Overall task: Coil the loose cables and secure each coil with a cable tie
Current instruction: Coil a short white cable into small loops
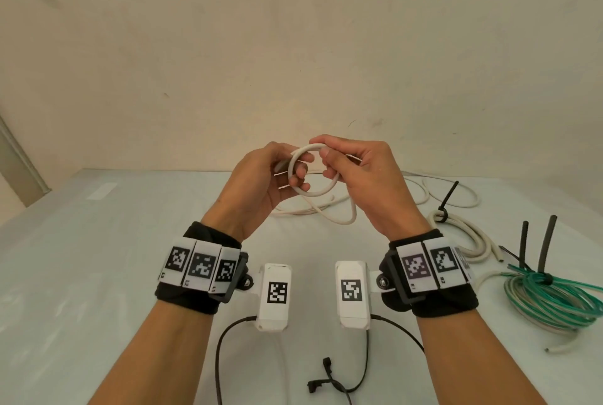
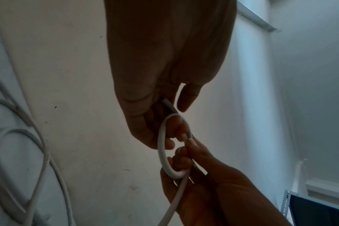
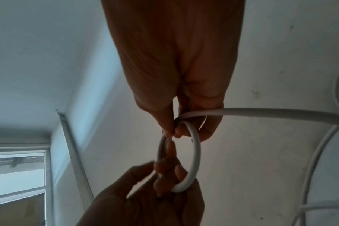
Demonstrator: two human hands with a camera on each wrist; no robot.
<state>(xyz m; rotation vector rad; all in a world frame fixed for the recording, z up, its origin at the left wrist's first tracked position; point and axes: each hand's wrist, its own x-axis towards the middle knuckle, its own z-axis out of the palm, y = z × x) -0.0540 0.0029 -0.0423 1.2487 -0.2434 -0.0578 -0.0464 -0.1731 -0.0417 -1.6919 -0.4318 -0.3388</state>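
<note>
Because a first turn springs open if let go, I hold the white cable (image 1: 315, 173) up at the centre of the frame, over the table (image 1: 98, 241): my left hand (image 1: 261, 179) has its fingers curled through the loop, and my right hand (image 1: 362, 176) pinches its top to feed slack from the tail trailing behind. At right lie a tied white coil (image 1: 470, 235) and a tied green coil (image 1: 551, 300). My fingers hide the cable's end, and I see no spare tie.
</note>
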